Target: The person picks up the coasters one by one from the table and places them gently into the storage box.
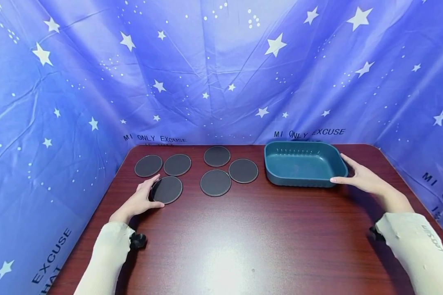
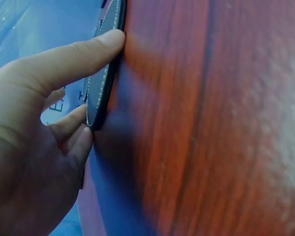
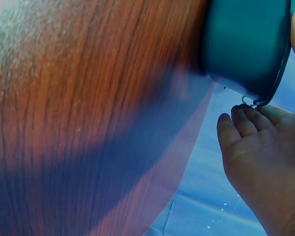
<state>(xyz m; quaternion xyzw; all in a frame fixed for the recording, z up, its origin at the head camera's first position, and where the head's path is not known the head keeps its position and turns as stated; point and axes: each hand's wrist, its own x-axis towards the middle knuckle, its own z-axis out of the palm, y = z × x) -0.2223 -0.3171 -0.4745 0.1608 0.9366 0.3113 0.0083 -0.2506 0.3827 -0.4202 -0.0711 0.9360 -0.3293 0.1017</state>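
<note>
Head view: left fingers (image 1: pixel 152 180) clamp a coaster (image 1: pixel 167 189) (black, stitched), right fingers (image 1: pixel 349 161) a basin (image 1: pixel 299 181).

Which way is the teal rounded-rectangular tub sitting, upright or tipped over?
Upright. In the head view, the tub has its open top facing up, inside floor showing.

Cannot trace the disc (image 2: pixel 96 96) by the left hand (image 2: pixel 19 140) past the left wrist view's edge at twelve o'clock, nor the teal basin (image 3: pixel 246 44) past the right wrist view's at one, nor read the tiny lettering (image 1: pixel 432 237) on the right sleeve (image 1: pixel 406 243) at four o'clock in the head view.
</note>
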